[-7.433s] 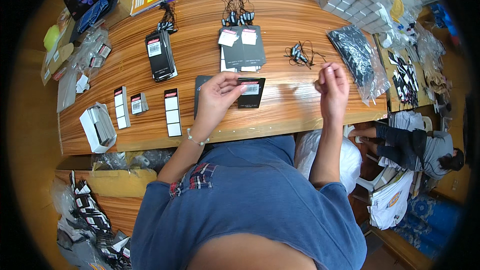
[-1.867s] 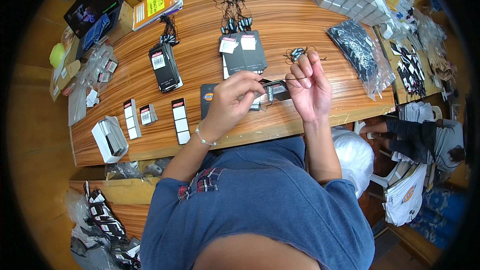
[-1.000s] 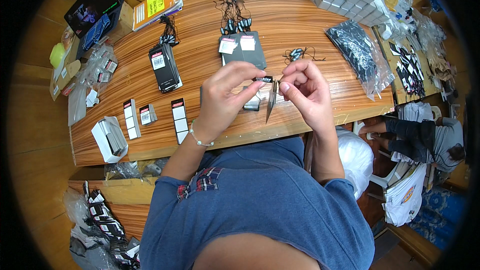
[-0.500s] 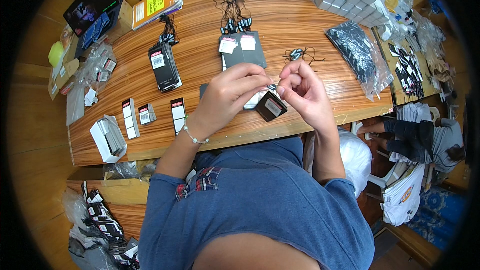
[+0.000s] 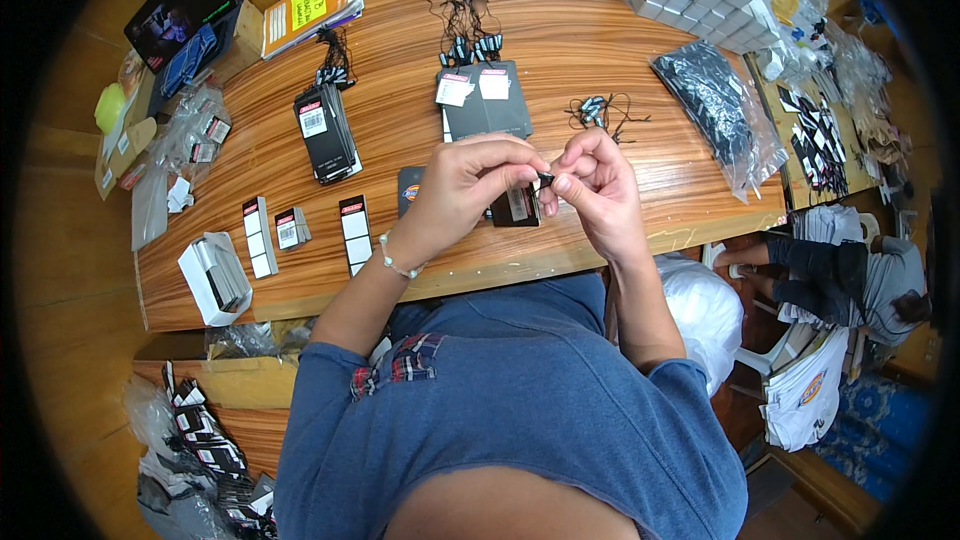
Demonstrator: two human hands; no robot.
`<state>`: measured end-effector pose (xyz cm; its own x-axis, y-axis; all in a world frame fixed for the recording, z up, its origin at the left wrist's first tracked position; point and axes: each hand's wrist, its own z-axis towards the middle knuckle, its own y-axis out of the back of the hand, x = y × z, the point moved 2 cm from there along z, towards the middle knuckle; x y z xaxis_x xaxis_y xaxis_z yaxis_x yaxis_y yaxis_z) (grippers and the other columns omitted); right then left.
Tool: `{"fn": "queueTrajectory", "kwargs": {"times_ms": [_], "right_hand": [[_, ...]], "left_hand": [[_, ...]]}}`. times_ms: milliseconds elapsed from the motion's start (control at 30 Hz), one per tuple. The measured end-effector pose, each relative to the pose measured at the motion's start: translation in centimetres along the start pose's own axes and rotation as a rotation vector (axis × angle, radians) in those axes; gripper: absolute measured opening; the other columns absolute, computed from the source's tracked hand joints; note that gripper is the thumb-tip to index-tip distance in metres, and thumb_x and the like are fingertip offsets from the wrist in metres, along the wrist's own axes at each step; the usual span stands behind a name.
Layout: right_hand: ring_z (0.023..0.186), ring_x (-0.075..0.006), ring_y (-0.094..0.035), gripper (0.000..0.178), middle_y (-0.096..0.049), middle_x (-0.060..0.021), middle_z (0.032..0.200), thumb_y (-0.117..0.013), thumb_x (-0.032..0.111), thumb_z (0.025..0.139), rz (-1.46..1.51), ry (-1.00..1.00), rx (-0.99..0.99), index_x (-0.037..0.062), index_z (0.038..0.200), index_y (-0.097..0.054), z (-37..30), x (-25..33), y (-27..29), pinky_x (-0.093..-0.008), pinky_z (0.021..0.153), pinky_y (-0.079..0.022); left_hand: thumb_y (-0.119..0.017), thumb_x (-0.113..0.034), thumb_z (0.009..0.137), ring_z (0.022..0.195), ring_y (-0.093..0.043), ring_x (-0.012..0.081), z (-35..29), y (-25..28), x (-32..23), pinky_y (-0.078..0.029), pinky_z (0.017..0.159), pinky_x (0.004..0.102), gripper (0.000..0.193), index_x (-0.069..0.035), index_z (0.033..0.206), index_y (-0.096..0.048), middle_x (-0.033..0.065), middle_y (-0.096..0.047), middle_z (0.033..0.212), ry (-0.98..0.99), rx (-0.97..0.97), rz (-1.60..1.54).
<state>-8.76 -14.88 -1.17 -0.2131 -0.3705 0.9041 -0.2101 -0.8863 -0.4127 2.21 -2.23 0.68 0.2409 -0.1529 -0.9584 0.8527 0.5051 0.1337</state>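
Observation:
Over the near part of the table, my left hand [image 5: 470, 180] and my right hand [image 5: 598, 185] meet, both closed in a pinch. Between their fingertips is a small black plastic tag fastener [image 5: 545, 179]. Just below it is a black hang tag [image 5: 517, 207] with a pale label, partly hidden by the fingers. A dark grey card [image 5: 409, 187] shows beside my left wrist. Beyond my hands lie larger grey tags [image 5: 512, 112] with white stickers. Several black tag cords [image 5: 597, 112] lie in a loose heap past my right hand.
A stack of black tags [image 5: 326, 135] lies at left, beside label strips [image 5: 260, 240] and a white box of cards [image 5: 215, 278]. More corded fasteners [image 5: 470, 45] lie at the back. A plastic bag of black items [image 5: 712, 105] sits right; a person [image 5: 880, 275] is beyond.
The black hang tag has swung left and now hangs straighter, under my fingers. My right hand has shifted slightly left and down, and its fingertips now meet the left's at the fastener.

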Motion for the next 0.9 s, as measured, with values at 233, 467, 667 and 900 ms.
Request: {"fn": "queueTrajectory", "kwargs": {"times_ms": [233, 467, 667, 900], "right_hand": [[0.079, -0.0153, -0.06, 0.022, -0.06, -0.0094, 0.092, -0.054, 0.013, 0.088, 0.003, 0.029, 0.018, 0.002, 0.105, -0.046, 0.7, 0.7, 2.4, -0.0262, 0.071, -0.047], [0.081, -0.0127, -0.057, 0.017, -0.058, -0.0094, 0.097, -0.049, 0.013, 0.09, -0.12, 0.125, -0.445, 0.0023, 0.103, -0.051, 0.6, 2.3, 5.6, -0.0243, 0.074, -0.045], [0.079, -0.0102, -0.055, 0.015, -0.059, -0.005, 0.089, -0.053, 0.012, 0.088, -0.292, 0.055, -0.486, 0.0024, 0.098, -0.053, -2.0, 0.5, 8.5, -0.0219, 0.072, -0.043], [0.076, -0.0092, -0.055, 0.013, -0.057, -0.0028, 0.085, -0.054, 0.009, 0.087, -0.305, 0.013, -0.525, 0.0016, 0.097, -0.052, -4.5, -2.4, 9.0, -0.0219, 0.068, -0.045]], "left_hand": [[-0.062, 0.002, 0.078, 0.083, -0.058, 0.0113, 2.2, -0.5, 0.5, -0.047, 0.075, 0.0226, 0.014, 0.002, 0.091, -0.064, 0.0076, -0.062, 0.093, 0.106, -0.056, -0.275], [-0.061, -0.001, 0.08, 0.079, -0.06, 0.0084, 5.9, -0.5, 0.1, -0.049, 0.072, 0.0204, 0.012, 0.001, 0.091, -0.064, 0.0049, -0.064, 0.089, 0.039, -0.111, -0.144], [-0.062, -0.002, 0.074, 0.078, -0.063, 0.0189, 3.0, -3.9, 1.3, -0.049, 0.07, 0.0276, 0.017, -0.003, 0.091, -0.062, 0.0102, -0.064, 0.086, -0.12, 0.153, 0.464], [-0.061, -0.004, 0.073, 0.07, -0.06, 0.0284, -2.0, -7.7, 4.8, -0.047, 0.062, 0.0349, 0.015, -0.005, 0.086, -0.053, 0.0117, -0.059, 0.074, -0.036, 0.331, 0.645]]}}
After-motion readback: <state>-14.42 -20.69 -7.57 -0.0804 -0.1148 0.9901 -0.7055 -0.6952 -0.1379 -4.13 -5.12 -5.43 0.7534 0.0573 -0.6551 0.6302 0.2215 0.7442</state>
